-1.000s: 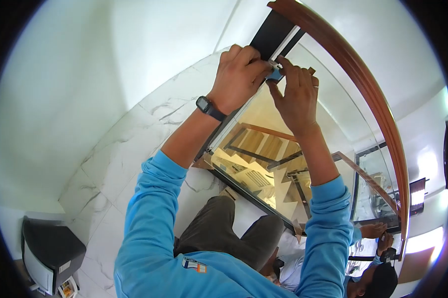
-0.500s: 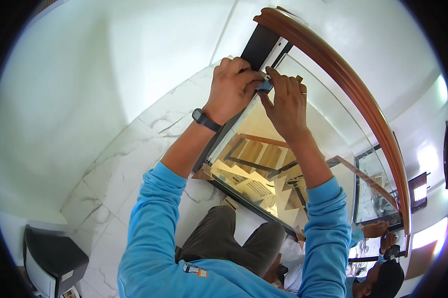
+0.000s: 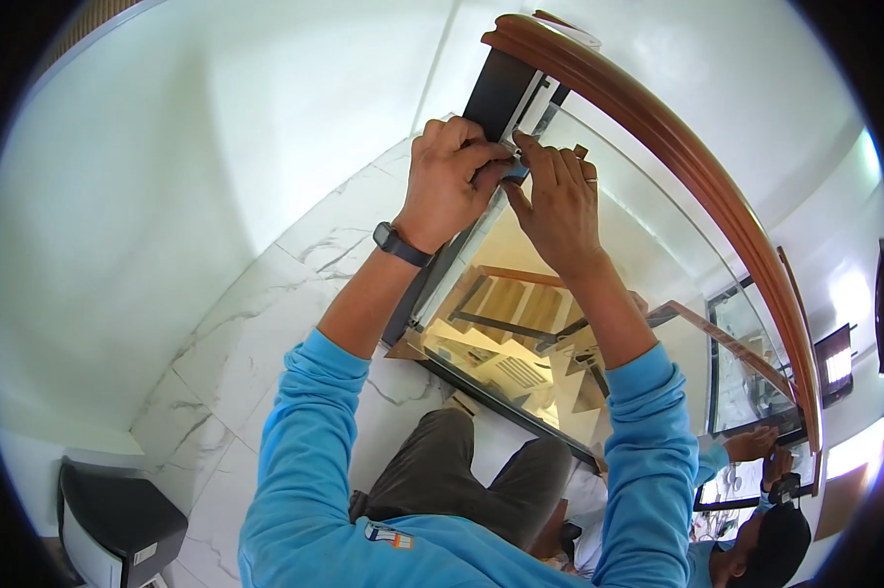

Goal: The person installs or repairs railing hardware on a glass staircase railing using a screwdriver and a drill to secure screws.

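Note:
My left hand [image 3: 450, 184], with a dark watch [image 3: 399, 245] on the wrist, is closed in a pinch at the edge of a glass panel [image 3: 648, 216]. A small blue piece [image 3: 517, 171] shows between its fingertips and those of my right hand [image 3: 564, 204]. The right thumb and index finger close around the same piece from the other side; its kind is hard to make out. Both hands work beside a black post [image 3: 499, 96], just below the upper end of a wooden handrail [image 3: 658, 110]. The fingers hide most of the contact.
Through the glass, wooden stairs [image 3: 520, 306] descend below. A co-worker [image 3: 756, 549] at lower right has both hands at the railing's far end. A black-and-white box-shaped object [image 3: 123, 519] stands on the marble-patterned floor [image 3: 256, 333] at lower left.
The view has shifted slightly, so the railing and handrail sit a little differently in frame. Both hands keep their grip at the same spot by the post.

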### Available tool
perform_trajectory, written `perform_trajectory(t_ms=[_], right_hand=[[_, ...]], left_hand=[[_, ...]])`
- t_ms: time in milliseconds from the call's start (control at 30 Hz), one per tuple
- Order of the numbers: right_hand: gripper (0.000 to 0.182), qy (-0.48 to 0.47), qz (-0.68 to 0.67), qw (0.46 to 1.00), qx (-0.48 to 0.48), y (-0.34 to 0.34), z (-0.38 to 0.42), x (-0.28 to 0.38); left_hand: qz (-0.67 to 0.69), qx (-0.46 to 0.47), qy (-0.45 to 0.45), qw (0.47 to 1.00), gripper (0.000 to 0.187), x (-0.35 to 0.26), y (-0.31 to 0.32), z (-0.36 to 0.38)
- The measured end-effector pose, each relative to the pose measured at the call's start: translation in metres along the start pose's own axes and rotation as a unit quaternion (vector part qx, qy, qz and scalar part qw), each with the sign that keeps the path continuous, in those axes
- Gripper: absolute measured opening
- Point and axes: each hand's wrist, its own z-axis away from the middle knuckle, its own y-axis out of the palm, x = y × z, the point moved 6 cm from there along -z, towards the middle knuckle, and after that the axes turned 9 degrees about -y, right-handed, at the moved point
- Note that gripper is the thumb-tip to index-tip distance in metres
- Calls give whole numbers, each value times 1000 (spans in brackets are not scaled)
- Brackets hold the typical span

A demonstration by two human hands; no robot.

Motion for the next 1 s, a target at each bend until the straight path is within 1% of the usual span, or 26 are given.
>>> perform_trajectory(t_ms=[133,233,333,433,533,633,733,833,933,1000], right_hand=[[67,-20,4,1000,-14,-2,0,2],[67,-28,16,999,-12,-3,0,2],[67,-17,12,1000,-8,-1,0,1],[61,-5,0,1000,1,-1,0,1],[65,-23,4,1000,-10,-3,-1,2],[65,-20,-3,1000,-8,-5,-2,2],[65,-20,9,1000,-10,-4,-1,2],[65,-18,7,1000,-15,-2,-2,2],[65,-21,7,1000,-14,-4,-2,3],[65,-18,5,1000,-13,-4,-1,2]], left_hand=[[-28,-11,7,1000,23,-2,1,3],[-17,-12,15,1000,22,-1,3,5],[-21,9,31,999,21,0,8,5],[6,-31,9,999,21,-8,-1,0],[-17,-6,4,1000,20,1,3,3],[-16,-12,15,1000,19,3,5,4],[-9,7,20,1000,23,0,4,2],[3,-12,-2,1000,24,-6,-1,-1],[-25,-13,15,999,24,-1,2,3],[-17,-10,21,1000,24,1,3,2]])
